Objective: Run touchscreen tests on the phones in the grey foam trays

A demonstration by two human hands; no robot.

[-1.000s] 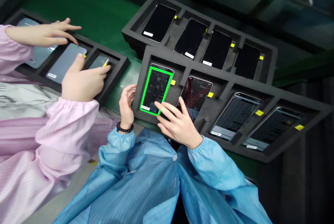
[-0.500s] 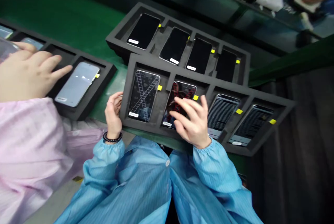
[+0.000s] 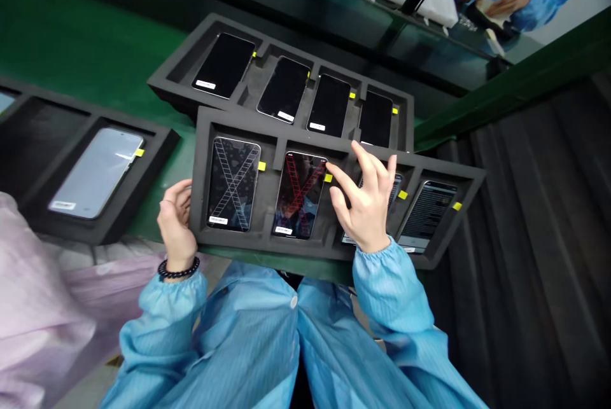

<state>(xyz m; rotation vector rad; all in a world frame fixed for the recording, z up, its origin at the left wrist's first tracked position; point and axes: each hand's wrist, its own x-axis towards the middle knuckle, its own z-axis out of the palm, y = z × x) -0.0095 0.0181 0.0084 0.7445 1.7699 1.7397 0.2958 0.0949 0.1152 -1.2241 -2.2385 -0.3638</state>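
My left hand (image 3: 176, 218), with a dark bead bracelet at its wrist, has curled fingers against the left end of the near black foam tray (image 3: 324, 250). Above the same tray, my right hand (image 3: 365, 199) is open, its fingers spread. Its index fingertip is at the upper right corner of the second phone (image 3: 298, 205), whose dark screen shows red crossed ladder-like bands. The first phone (image 3: 233, 186), to its left, has a similar white crossed pattern. Lines of text fill the fourth phone (image 3: 427, 218). My right hand partly covers the third phone (image 3: 396, 187).
Behind, another foam tray (image 3: 165, 81) holds several dark-screened phones. At left, a third tray (image 3: 160, 161) has a pale-screened phone (image 3: 98, 173), beside a co-worker's pink sleeve (image 3: 33, 307). A co-worker's hands (image 3: 491, 2) appear beyond the green rail (image 3: 515, 91).
My right hand has moved from the second phone's middle to its upper right corner, uncovering the red pattern. The co-worker's hand at left has gone from view. The view has shifted.
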